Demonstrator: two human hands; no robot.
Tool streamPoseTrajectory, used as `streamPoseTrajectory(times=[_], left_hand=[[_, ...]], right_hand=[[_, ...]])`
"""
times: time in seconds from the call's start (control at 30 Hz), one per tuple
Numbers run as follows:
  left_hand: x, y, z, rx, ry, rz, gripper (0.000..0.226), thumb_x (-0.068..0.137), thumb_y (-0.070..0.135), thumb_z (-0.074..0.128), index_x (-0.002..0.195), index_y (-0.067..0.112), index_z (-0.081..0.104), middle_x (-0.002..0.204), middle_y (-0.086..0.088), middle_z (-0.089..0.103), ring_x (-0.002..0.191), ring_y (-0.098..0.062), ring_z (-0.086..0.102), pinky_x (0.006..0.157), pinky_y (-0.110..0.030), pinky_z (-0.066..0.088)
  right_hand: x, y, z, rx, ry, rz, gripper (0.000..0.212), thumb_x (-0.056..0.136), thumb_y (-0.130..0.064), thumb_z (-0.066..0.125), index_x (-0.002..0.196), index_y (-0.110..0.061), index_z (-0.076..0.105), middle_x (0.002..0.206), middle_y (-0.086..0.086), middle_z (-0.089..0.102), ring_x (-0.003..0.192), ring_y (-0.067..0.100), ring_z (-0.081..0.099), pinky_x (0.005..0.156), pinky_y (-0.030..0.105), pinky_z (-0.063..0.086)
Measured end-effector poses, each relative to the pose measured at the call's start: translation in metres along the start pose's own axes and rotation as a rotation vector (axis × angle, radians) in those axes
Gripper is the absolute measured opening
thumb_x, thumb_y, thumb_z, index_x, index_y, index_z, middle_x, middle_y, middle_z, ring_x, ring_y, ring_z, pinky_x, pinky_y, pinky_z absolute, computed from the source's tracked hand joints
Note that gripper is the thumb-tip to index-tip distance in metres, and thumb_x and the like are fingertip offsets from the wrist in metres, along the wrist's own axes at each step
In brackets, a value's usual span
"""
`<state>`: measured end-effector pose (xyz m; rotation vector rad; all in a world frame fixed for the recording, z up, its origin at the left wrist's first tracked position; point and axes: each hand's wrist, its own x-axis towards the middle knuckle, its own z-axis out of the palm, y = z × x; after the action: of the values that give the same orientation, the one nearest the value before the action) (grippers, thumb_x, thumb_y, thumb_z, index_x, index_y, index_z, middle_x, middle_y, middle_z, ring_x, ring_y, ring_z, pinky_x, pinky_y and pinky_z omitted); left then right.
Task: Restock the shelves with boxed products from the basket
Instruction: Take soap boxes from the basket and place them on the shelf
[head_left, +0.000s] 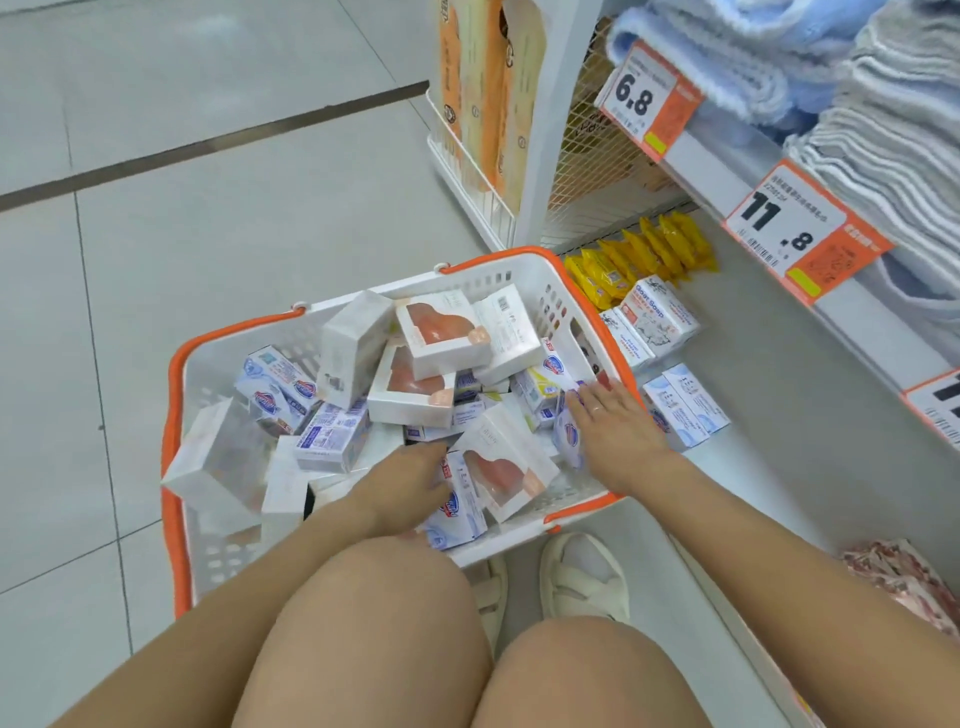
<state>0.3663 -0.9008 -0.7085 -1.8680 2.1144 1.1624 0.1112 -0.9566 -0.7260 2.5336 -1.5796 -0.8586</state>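
Both hands were down among the boxes in the basket.

The boxed products (410, 384) lay jumbled in the white, orange-rimmed basket (174, 415) on the floor, at nine o'clock from the bottom shelf (769, 395). They looked light, stiff card, probably easy to crush at the window fronts, so best taken across the solid side faces. The left hand (410, 480) rested on boxes at the basket's six o'clock edge; whether its fingers curled round one, I cannot tell. The right hand (615, 421), fingers spread flat, pressed on blue-and-white boxes at three o'clock. Goat-soap cartons (657, 317) and yellow packs (644, 257) already stood on the shelf beyond.
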Motion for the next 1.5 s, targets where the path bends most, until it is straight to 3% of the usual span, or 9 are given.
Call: streamPoseTrajectory(times=[0.1, 0.2, 0.37, 0.53, 0.63, 0.77, 0.93, 1.27, 1.5], left_hand=[[0.005, -0.002, 0.005, -0.055, -0.012, -0.032, 0.039, 0.09, 0.017, 0.054, 0.128, 0.013, 0.046, 0.106, -0.007, 0.061, 0.091, -0.02, 0.054, 0.071, -0.026, 0.04], [0.006, -0.007, 0.004, -0.136, -0.04, -0.089, 0.036, 0.082, 0.014, 0.061, 0.113, 0.014, 0.043, 0.101, -0.007, 0.062, 0.09, -0.021, 0.056, 0.076, -0.035, 0.049], [0.007, -0.015, -0.002, -0.17, -0.047, -0.081, 0.034, 0.073, 0.011, 0.062, 0.095, 0.02, 0.037, 0.099, -0.009, 0.063, 0.094, -0.025, 0.059, 0.08, -0.048, 0.051], [0.005, -0.024, -0.006, -0.132, -0.011, 0.019, 0.05, 0.078, 0.017, 0.074, 0.121, 0.019, 0.05, 0.115, 0.006, 0.053, 0.106, -0.009, 0.052, 0.088, -0.022, 0.044], [-0.001, -0.029, -0.012, -0.082, 0.008, 0.062, 0.044, 0.076, 0.027, 0.077, 0.115, 0.021, 0.057, 0.11, 0.004, 0.055, 0.102, -0.011, 0.053, 0.085, -0.023, 0.042], [-0.012, -0.021, -0.017, -0.525, 0.195, 0.01, 0.027, 0.077, 0.021, 0.078, 0.098, 0.019, 0.061, 0.091, 0.004, 0.069, 0.08, -0.007, 0.063, 0.071, -0.021, 0.05], [-0.023, 0.002, -0.026, -1.268, 0.194, -0.243, 0.026, 0.083, 0.03, 0.069, 0.103, 0.013, 0.067, 0.096, -0.005, 0.075, 0.08, -0.015, 0.069, 0.076, -0.029, 0.057], [-0.042, 0.035, -0.039, -1.421, 0.111, -0.189, 0.035, 0.073, 0.035, 0.067, 0.098, 0.011, 0.067, 0.09, -0.006, 0.075, 0.071, -0.01, 0.07, 0.076, -0.029, 0.057], [-0.057, 0.047, -0.057, -1.399, 0.133, -0.169, 0.037, 0.075, 0.036, 0.066, 0.1, 0.008, 0.066, 0.091, -0.007, 0.075, 0.072, -0.013, 0.071, 0.07, -0.026, 0.06]], right_hand=[[-0.001, -0.004, 0.0, 0.09, 0.087, -0.01, 0.052, 0.091, -0.022, 0.046, 0.139, -0.002, 0.036, 0.136, 0.019, 0.046, 0.129, 0.035, 0.042, 0.115, 0.044, 0.017], [-0.004, -0.008, 0.002, 0.31, 0.162, 0.017, 0.033, 0.088, -0.009, 0.048, 0.119, -0.001, 0.051, 0.116, 0.02, 0.054, 0.108, 0.037, 0.055, 0.09, 0.041, 0.043], [0.008, -0.012, 0.005, 0.493, 0.037, 0.122, 0.047, 0.094, -0.031, 0.052, 0.13, -0.004, 0.036, 0.127, 0.016, 0.05, 0.108, 0.032, 0.055, 0.075, 0.035, 0.043], [0.011, -0.019, 0.008, 0.669, 0.03, 0.299, 0.042, 0.092, -0.03, 0.053, 0.125, -0.011, 0.035, 0.104, 0.015, 0.066, 0.092, 0.033, 0.063, 0.067, 0.034, 0.047], [-0.001, -0.013, 0.0, 0.816, 0.11, 0.345, 0.051, 0.085, -0.03, 0.062, 0.127, -0.017, 0.034, 0.099, 0.007, 0.065, 0.086, 0.03, 0.063, 0.061, 0.031, 0.045], [-0.033, -0.011, -0.016, 1.149, 0.382, 0.486, 0.05, 0.082, -0.034, 0.066, 0.125, -0.031, 0.04, 0.094, -0.011, 0.057, 0.083, 0.018, 0.061, 0.07, 0.033, 0.048], [-0.064, -0.01, -0.024, 2.064, 0.479, 0.756, 0.025, 0.092, -0.019, 0.057, 0.118, -0.021, 0.056, 0.094, 0.002, 0.066, 0.083, 0.014, 0.063, 0.064, 0.028, 0.051], [-0.099, -0.012, -0.044, 2.352, 0.375, 0.779, 0.012, 0.092, -0.02, 0.057, 0.102, -0.015, 0.063, 0.088, 0.007, 0.068, 0.073, 0.013, 0.061, 0.057, 0.023, 0.054], [-0.115, -0.002, -0.056, 2.643, 0.328, 0.781, 0.008, 0.091, -0.026, 0.055, 0.09, -0.019, 0.059, 0.084, 0.003, 0.067, 0.079, 0.016, 0.061, 0.076, 0.028, 0.047]])
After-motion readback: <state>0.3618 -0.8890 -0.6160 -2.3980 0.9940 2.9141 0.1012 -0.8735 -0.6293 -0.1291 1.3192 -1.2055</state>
